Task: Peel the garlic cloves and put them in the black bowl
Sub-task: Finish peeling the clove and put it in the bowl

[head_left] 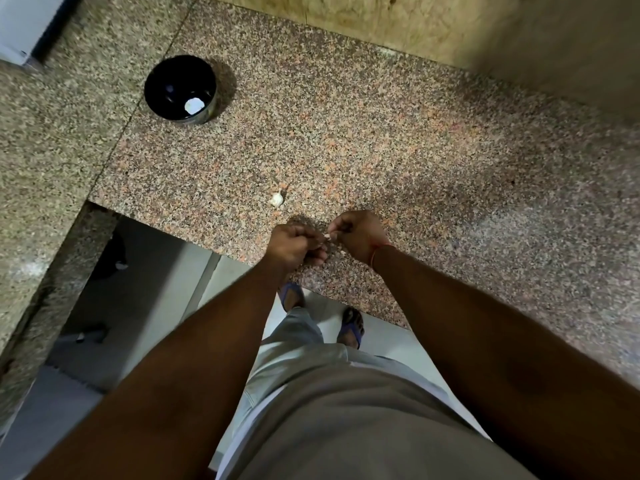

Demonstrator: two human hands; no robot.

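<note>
Here, both hands met over the near edge of the bench [415, 161]. The left hand [294, 245] and the right hand [358, 235] each had their fingers curled in, and together they pinched one small clove [327, 237] between them. The clove sat right in the gap where the two hands met, so neither hand was nearer to it. It was too small to tell which way its long side ran, or how much skin was on it.

Another bit of garlic [276, 199] lay on the bench just past the hands, a little to the left. The left hand looked nearer to it.

The bowl [166, 81] stood well apart from the hands, far ahead and to the left. One white piece [194, 105] lay inside it, which I took for a peeled clove. So the job seemed only just begun. Once the skin came off, the clove would have to travel forward and left, and the left hand had the shorter way to go.
</note>
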